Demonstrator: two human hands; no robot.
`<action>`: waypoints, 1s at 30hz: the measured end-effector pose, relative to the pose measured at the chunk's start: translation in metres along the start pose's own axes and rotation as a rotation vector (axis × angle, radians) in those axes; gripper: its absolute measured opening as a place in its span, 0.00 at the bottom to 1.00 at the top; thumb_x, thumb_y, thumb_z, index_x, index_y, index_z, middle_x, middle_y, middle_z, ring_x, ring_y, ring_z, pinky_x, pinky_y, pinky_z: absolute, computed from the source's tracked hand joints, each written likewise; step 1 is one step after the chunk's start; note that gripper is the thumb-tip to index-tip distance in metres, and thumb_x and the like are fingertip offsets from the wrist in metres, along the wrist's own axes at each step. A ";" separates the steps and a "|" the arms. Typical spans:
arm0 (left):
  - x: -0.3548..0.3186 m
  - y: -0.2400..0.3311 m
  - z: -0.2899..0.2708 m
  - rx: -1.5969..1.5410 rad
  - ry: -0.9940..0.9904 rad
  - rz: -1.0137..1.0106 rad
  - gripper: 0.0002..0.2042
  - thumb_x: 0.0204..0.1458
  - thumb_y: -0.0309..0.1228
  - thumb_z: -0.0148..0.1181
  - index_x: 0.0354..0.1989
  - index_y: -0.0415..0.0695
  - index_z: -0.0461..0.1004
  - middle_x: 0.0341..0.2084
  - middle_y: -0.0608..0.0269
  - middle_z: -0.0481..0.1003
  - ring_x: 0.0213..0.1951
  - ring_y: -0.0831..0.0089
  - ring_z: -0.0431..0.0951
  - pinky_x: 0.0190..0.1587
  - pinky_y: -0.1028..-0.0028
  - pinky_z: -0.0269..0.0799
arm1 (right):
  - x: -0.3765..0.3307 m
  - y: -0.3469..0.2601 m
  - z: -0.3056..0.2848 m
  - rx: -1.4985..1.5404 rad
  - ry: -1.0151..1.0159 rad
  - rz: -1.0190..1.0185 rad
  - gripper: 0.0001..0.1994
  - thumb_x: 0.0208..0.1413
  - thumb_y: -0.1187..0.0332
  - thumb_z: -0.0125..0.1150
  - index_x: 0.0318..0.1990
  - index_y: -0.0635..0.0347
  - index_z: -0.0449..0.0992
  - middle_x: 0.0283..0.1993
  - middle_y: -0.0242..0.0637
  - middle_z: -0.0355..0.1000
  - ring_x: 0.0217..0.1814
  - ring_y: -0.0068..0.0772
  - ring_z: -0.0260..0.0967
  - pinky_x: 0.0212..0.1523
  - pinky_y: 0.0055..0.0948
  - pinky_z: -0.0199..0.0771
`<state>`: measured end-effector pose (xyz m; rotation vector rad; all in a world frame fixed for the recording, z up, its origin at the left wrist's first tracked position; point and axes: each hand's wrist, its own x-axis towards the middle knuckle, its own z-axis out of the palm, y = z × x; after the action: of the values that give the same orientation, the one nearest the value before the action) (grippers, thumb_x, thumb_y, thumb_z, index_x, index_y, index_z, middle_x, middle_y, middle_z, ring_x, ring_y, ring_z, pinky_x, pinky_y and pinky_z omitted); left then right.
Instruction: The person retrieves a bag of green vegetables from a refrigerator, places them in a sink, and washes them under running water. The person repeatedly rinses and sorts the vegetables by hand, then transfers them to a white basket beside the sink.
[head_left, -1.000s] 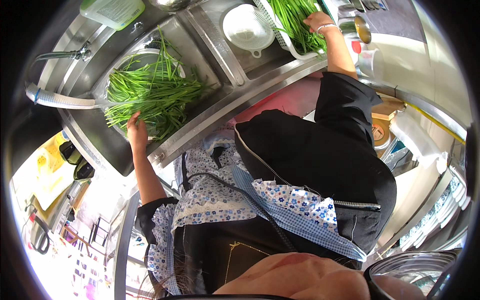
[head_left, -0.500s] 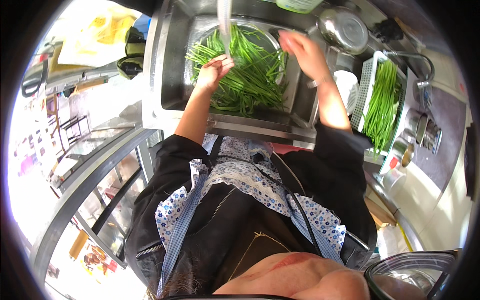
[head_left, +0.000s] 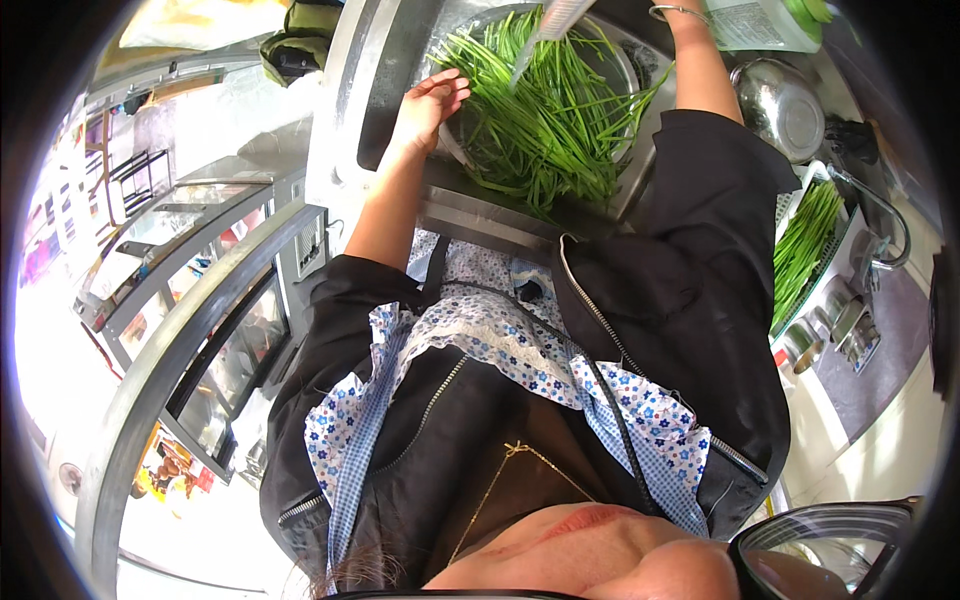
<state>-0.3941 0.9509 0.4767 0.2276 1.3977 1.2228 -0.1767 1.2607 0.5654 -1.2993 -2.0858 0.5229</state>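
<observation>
Long thin green stalks that look like garlic chives (head_left: pixel 545 120) lie heaped in a round basin (head_left: pixel 634 82) inside the steel sink (head_left: pixel 385 95). A pale spout (head_left: pixel 560 16) reaches in from the top, and a stream of water runs down onto the stalks. My left hand (head_left: pixel 428 112) is at the left edge of the heap, fingers loosely bent and apart, with nothing gripped. My right forearm (head_left: pixel 705 75) stretches to the top edge, where a bracelet (head_left: pixel 680 12) circles the wrist; the hand itself is beyond the picture.
A translucent jug (head_left: pixel 765 28) with green parts stands at the upper right. Below it sits an upturned steel bowl (head_left: pixel 782 110). Farther right, more green stalks (head_left: pixel 806 245) lie in a white basket, beside several metal cups (head_left: pixel 850 330). A metal rail (head_left: pixel 180 340) curves along the left.
My right hand has moved up and right, out of the picture. My left hand has shifted to the outer edge of the stalks. The whole view has swung, moving the sink up and right.
</observation>
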 end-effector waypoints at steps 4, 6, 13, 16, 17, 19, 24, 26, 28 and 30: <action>-0.002 -0.007 0.002 -0.034 -0.051 -0.012 0.16 0.57 0.23 0.43 0.53 0.40 0.68 0.45 0.58 0.75 0.46 0.71 0.75 0.48 0.76 0.69 | -0.018 0.002 0.006 -0.294 0.077 0.007 0.15 0.58 0.59 0.50 0.38 0.65 0.74 0.35 0.54 0.73 0.41 0.57 0.70 0.38 0.46 0.68; -0.006 -0.009 0.003 -0.041 0.013 -0.019 0.15 0.57 0.23 0.43 0.52 0.39 0.68 0.45 0.58 0.75 0.45 0.71 0.76 0.48 0.76 0.69 | -0.059 0.006 0.026 -0.064 -0.018 0.042 0.18 0.56 0.57 0.54 0.38 0.67 0.74 0.33 0.47 0.75 0.36 0.44 0.73 0.38 0.37 0.70; -0.017 -0.017 0.010 -0.089 0.011 -0.065 0.14 0.55 0.21 0.45 0.48 0.38 0.71 0.40 0.58 0.76 0.40 0.73 0.77 0.43 0.78 0.71 | -0.189 0.025 0.185 -0.270 -0.372 0.269 0.33 0.52 0.43 0.54 0.52 0.67 0.68 0.49 0.58 0.69 0.52 0.56 0.68 0.53 0.47 0.67; -0.019 -0.021 0.010 -0.078 -0.001 -0.009 0.13 0.55 0.22 0.46 0.47 0.38 0.71 0.40 0.57 0.76 0.41 0.72 0.76 0.44 0.78 0.71 | -0.199 0.041 0.202 -0.284 -0.662 0.401 0.33 0.53 0.45 0.54 0.55 0.65 0.67 0.53 0.57 0.68 0.54 0.55 0.67 0.53 0.47 0.67; -0.019 -0.022 0.008 -0.078 -0.006 0.026 0.12 0.55 0.22 0.46 0.47 0.38 0.72 0.41 0.57 0.76 0.41 0.72 0.76 0.44 0.78 0.71 | -0.199 0.045 0.194 -0.376 -0.762 0.462 0.32 0.53 0.45 0.55 0.55 0.65 0.67 0.53 0.56 0.67 0.54 0.54 0.67 0.53 0.46 0.67; -0.021 -0.022 0.005 -0.069 -0.016 0.024 0.12 0.55 0.22 0.47 0.47 0.38 0.72 0.40 0.58 0.76 0.40 0.73 0.76 0.44 0.78 0.70 | -0.198 0.044 0.168 -0.347 -0.767 0.425 0.32 0.52 0.45 0.55 0.55 0.64 0.68 0.54 0.55 0.67 0.55 0.53 0.67 0.53 0.45 0.67; -0.023 -0.010 0.018 0.103 -0.084 0.115 0.13 0.57 0.24 0.46 0.49 0.38 0.72 0.43 0.58 0.75 0.43 0.73 0.75 0.49 0.77 0.69 | -0.197 0.013 0.077 0.022 -0.568 0.388 0.26 0.53 0.46 0.57 0.42 0.64 0.75 0.34 0.47 0.73 0.36 0.39 0.70 0.39 0.35 0.67; -0.021 0.001 0.038 0.146 -0.156 0.232 0.14 0.57 0.25 0.48 0.50 0.35 0.71 0.44 0.58 0.75 0.45 0.72 0.75 0.50 0.77 0.68 | -0.194 -0.003 0.048 0.149 -0.523 0.290 0.22 0.56 0.49 0.56 0.39 0.64 0.75 0.23 0.41 0.70 0.26 0.32 0.66 0.31 0.34 0.66; -0.020 0.011 0.064 0.133 -0.213 0.300 0.15 0.57 0.25 0.49 0.51 0.34 0.70 0.46 0.56 0.74 0.47 0.72 0.74 0.50 0.78 0.68 | -0.192 -0.024 0.023 0.242 -0.491 0.314 0.21 0.56 0.50 0.56 0.40 0.63 0.75 0.22 0.35 0.68 0.25 0.25 0.62 0.30 0.29 0.64; -0.028 0.021 0.087 0.177 -0.183 0.476 0.16 0.57 0.30 0.53 0.51 0.34 0.70 0.44 0.55 0.75 0.48 0.70 0.74 0.53 0.76 0.65 | -0.192 -0.048 -0.011 0.343 -0.506 0.255 0.21 0.58 0.53 0.55 0.45 0.64 0.74 0.35 0.32 0.71 0.39 0.23 0.64 0.42 0.26 0.64</action>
<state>-0.3257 0.9843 0.5315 0.8131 1.3306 1.4184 -0.1383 1.0672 0.5469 -1.3248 -2.0877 1.3785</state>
